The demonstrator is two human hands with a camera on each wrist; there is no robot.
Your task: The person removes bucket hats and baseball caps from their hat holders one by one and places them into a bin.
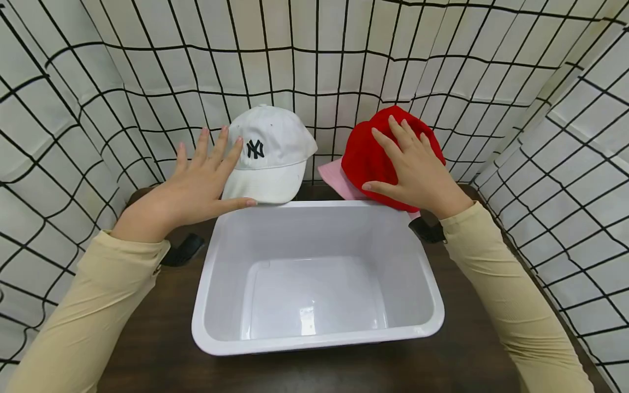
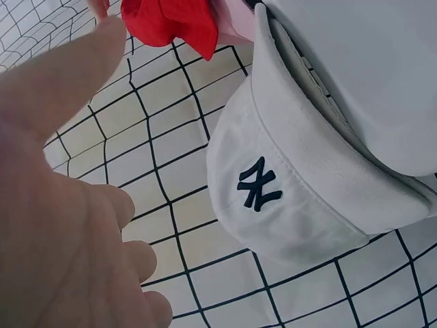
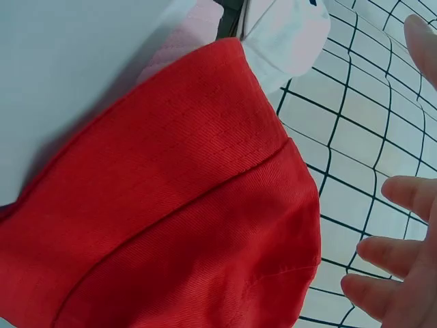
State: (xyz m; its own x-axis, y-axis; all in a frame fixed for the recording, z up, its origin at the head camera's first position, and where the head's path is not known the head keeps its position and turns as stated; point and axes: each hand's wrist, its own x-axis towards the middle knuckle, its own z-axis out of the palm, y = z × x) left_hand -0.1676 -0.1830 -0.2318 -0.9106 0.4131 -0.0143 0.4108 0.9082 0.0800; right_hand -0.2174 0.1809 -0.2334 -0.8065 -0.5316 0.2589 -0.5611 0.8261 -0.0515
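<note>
White cap (image 1: 280, 136) w/ dark NY logo sits btwn lt-gray bin (image 1: 319, 339) & black wire grid (image 1: 316, 82), L side; red hat (image 1: 368, 158) over pink item (image 1: 339, 179), R side. L hand (image 1: 196, 188) by cap, R hand (image 1: 422, 174) over hat, fingers spread apart on both, contact unclear. Bin on dark surface (image 1: 314, 374).

Looks like some makeshift booth-type place tbh, can't tell if home or lab: black wire mesh (image 1: 316, 52) and white sheeting (image 1: 330, 76) beyond and outside the left hand (image 1: 199, 185) and right hand (image 1: 417, 173), dark wood-look tabletop (image 1: 157, 349) below them.
</note>
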